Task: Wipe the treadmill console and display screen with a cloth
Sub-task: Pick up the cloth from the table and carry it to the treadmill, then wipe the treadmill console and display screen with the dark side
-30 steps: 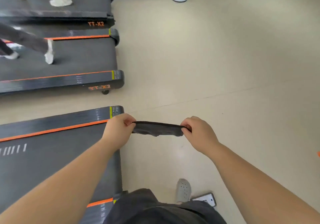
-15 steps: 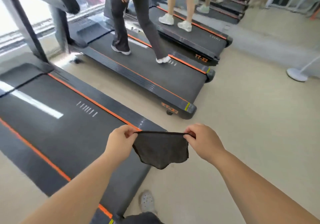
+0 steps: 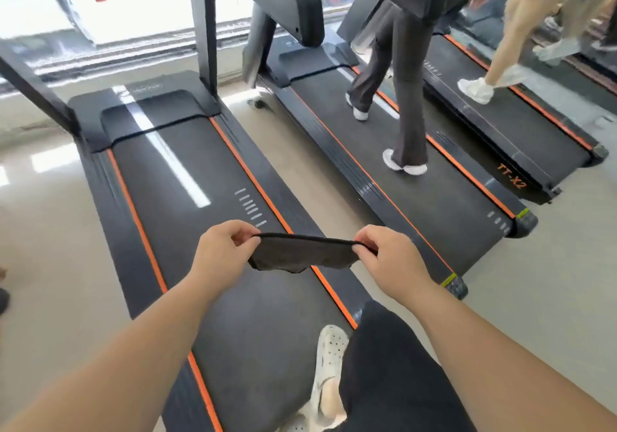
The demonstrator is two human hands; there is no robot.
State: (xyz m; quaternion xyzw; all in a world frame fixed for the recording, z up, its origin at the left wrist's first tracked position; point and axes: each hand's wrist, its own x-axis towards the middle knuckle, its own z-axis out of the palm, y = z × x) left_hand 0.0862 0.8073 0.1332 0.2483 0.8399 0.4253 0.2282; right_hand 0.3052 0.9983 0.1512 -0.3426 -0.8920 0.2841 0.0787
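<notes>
A dark grey cloth hangs stretched between my two hands. My left hand pinches its left corner and my right hand pinches its right corner. Both hands hover above the belt of the nearest treadmill, a black deck with orange side stripes running away from me. Its two uprights rise out of the top of the frame. The console and display screen are out of view above. My own foot in a white perforated shoe stands on the belt.
A second treadmill lies to the right with a person in dark trousers walking on it. Beyond it a third treadmill carries another walker in white shoes. Beige floor separates the decks. A bright window wall runs along the far side.
The view has swung from the floor and treadmill ends to looking along the nearest belt. I now stand on that belt. The cloth stays held between both hands.
</notes>
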